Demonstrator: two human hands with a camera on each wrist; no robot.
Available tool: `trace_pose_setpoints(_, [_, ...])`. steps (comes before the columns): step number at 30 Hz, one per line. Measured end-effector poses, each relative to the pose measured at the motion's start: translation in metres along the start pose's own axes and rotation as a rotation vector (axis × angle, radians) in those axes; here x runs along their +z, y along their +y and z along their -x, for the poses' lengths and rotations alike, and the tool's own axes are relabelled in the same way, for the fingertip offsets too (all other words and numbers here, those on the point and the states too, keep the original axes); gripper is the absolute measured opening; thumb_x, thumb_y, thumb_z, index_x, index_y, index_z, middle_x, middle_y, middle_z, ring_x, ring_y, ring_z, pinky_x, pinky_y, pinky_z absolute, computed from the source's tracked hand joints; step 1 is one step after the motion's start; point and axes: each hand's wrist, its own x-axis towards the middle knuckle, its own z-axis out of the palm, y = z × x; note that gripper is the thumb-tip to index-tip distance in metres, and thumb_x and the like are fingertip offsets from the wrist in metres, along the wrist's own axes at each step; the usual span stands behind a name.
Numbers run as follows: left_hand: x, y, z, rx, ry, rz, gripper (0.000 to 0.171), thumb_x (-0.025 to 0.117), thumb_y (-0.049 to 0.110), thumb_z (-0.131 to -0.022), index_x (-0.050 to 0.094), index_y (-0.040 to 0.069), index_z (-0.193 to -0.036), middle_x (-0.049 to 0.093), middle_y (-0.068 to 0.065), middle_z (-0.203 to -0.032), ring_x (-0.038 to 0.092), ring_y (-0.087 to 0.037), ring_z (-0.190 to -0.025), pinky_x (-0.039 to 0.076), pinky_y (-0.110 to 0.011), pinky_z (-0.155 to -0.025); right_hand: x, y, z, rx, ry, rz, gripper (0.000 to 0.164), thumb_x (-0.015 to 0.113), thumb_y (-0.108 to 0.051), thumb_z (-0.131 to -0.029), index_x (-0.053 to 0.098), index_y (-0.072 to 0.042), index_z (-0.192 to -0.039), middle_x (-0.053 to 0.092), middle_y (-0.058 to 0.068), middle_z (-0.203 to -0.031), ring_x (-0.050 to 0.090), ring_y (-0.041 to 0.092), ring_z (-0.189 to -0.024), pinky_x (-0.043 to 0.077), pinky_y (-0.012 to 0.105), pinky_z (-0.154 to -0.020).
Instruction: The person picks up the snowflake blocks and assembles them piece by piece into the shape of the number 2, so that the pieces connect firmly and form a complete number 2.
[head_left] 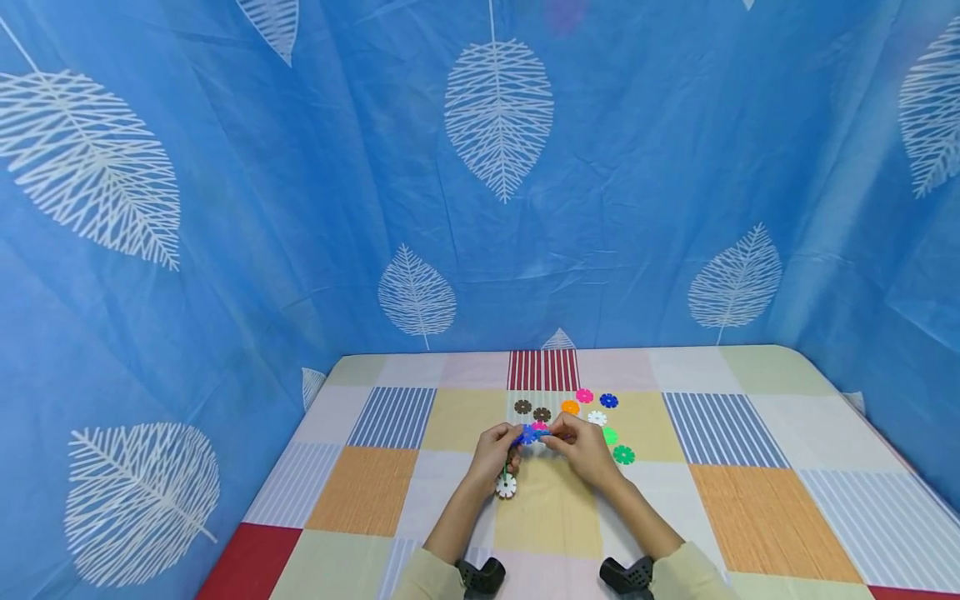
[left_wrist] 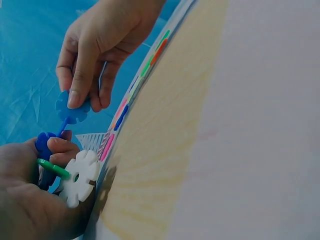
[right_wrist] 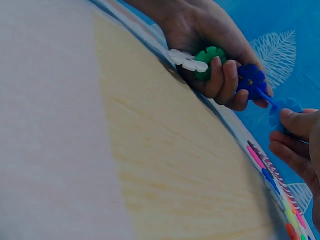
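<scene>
My left hand [head_left: 491, 457] grips a linked chain of notched flower discs. In the left wrist view a white disc [left_wrist: 81, 176] slots onto a green disc [left_wrist: 53, 169] seen edge-on, below a dark blue disc [left_wrist: 45, 145]. Part of the chain is hidden by the palm and fingers. My right hand [head_left: 587, 454] pinches a light blue disc [right_wrist: 280, 116] between thumb and fingers. A thin blue piece, edge-on, spans from the dark blue disc to the light blue one in the right wrist view. Both hands are raised over the table, close together.
Loose discs lie on the patchwork tablecloth [head_left: 442, 483] beyond the hands: two brown discs [head_left: 522, 407], an orange disc [head_left: 570, 407], a white disc [head_left: 597, 417], a green disc [head_left: 623, 454], plus pink and blue ones. A blue leaf-print curtain [head_left: 600, 208] hangs behind the table.
</scene>
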Motion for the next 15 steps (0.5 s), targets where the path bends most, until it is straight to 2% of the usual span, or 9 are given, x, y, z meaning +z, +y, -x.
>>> trace_pose_setpoints(4, [0.000, 0.000, 0.000, -0.004, -0.007, 0.004, 0.027, 0.056, 0.021, -0.092, 0.050, 0.008, -0.069, 0.048, -0.001, -0.061, 0.037, -0.005, -0.041, 0.031, -0.015, -0.037, 0.003, 0.001, 0.002, -0.055, 0.053, 0.035, 0.012, 0.074, -0.006, -0.075, 0.063, -0.011, -0.074, 0.066, -0.004, -0.071, 0.064, 0.009, -0.066, 0.053, 0.024, -0.062])
trace_pose_setpoints(8, [-0.001, 0.001, -0.001, -0.009, -0.016, 0.010, 0.025, 0.057, 0.020, -0.092, 0.051, 0.009, -0.070, 0.048, 0.000, -0.061, 0.037, -0.004, -0.041, 0.030, -0.015, -0.037, 0.005, 0.005, 0.003, -0.107, 0.092, 0.031, 0.015, 0.075, -0.003, -0.073, 0.063, -0.011, -0.072, 0.066, -0.003, -0.069, 0.064, 0.010, -0.066, 0.054, 0.024, -0.062])
trace_pose_setpoints(12, [-0.001, 0.004, 0.001, -0.018, -0.028, 0.019, 0.024, 0.056, 0.017, -0.092, 0.051, 0.008, -0.071, 0.048, -0.001, -0.062, 0.037, -0.004, -0.041, 0.030, -0.015, -0.038, 0.008, 0.006, 0.004, -0.124, 0.124, 0.004, 0.017, 0.075, -0.002, -0.072, 0.063, -0.012, -0.071, 0.066, -0.003, -0.069, 0.065, 0.009, -0.067, 0.054, 0.023, -0.062])
trace_pose_setpoints(15, [0.002, 0.012, 0.008, -0.011, -0.043, 0.005, 0.024, 0.054, 0.015, -0.093, 0.051, 0.006, -0.072, 0.048, -0.002, -0.064, 0.038, -0.005, -0.043, 0.032, -0.015, -0.039, 0.009, 0.003, 0.005, -0.131, 0.142, -0.016, 0.016, 0.076, 0.000, -0.072, 0.063, -0.011, -0.071, 0.066, -0.002, -0.070, 0.065, 0.008, -0.067, 0.053, 0.023, -0.063])
